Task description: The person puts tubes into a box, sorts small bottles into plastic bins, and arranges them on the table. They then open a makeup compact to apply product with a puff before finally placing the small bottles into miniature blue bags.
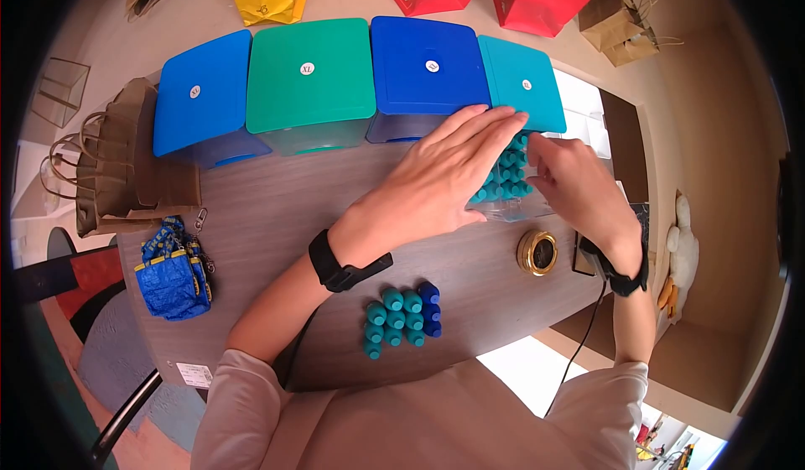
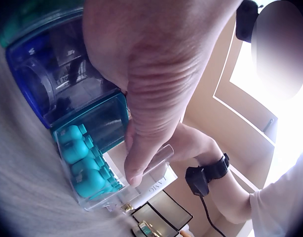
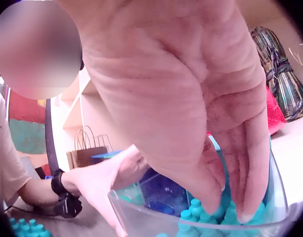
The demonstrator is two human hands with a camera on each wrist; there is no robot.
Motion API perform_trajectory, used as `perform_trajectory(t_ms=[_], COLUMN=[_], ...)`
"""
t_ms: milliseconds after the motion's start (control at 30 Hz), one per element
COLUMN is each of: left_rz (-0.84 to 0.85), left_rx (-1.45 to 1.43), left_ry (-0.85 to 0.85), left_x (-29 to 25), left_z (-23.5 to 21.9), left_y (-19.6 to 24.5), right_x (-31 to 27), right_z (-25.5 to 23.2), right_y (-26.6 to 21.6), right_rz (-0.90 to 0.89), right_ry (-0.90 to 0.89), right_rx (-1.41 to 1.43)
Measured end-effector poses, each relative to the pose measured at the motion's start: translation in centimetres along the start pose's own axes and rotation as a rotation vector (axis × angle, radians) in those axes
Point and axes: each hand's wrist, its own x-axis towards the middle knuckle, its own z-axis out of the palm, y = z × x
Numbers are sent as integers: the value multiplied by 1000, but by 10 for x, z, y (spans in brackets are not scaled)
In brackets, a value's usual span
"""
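A clear plastic box with a teal lid (image 1: 527, 80) stands at the right end of the row, several teal bottles (image 1: 506, 176) packed upright inside. My left hand (image 1: 440, 168) lies along its left side with straight fingers, thumb resting by the clear wall (image 2: 156, 165). From the right, my right hand (image 1: 583, 186) reaches down into the box. Its thumb and fingers close around a teal bottle (image 3: 221, 210) among the others, partly hidden by the hand. Nearer my body stand more teal bottles (image 1: 392, 319) and several dark blue bottles (image 1: 431, 311) in short rows.
Three more lidded boxes, light blue (image 1: 201, 93), green (image 1: 310, 76) and dark blue (image 1: 430, 63), line the back. A gold round tin (image 1: 537, 253) sits at right. Brown paper bags (image 1: 126, 164) and a small blue bag (image 1: 173, 277) occupy the left side.
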Motion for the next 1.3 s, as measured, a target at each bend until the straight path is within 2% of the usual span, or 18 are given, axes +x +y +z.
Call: perform_trajectory(t_ms=[33,100,167,333,433,633,1300], left_rz=[0,-1,0,-17,-1,-1,0], left_rx=[-1,-1,-3,-10,-14,19,38], left_ry=[-5,-1,-2,-19,-2,0,22], left_x=[0,0,0,0,0,0,2], left_z=[0,0,0,1,3,4,7], left_y=[0,0,0,1,0,0,0], right_x=[-6,-21,-33,-40,-32,-31,-27], right_z=[-5,-14,-23,-5,19,32,36], right_y=[-5,-14,-16,-7,4,9,7], right_rz=[-1,-33,-9,-150,-105,-130,-126], right_ry=[-1,191,162,203,189,249,347], right_rx=[0,57,40,-50,-48,-42,-91])
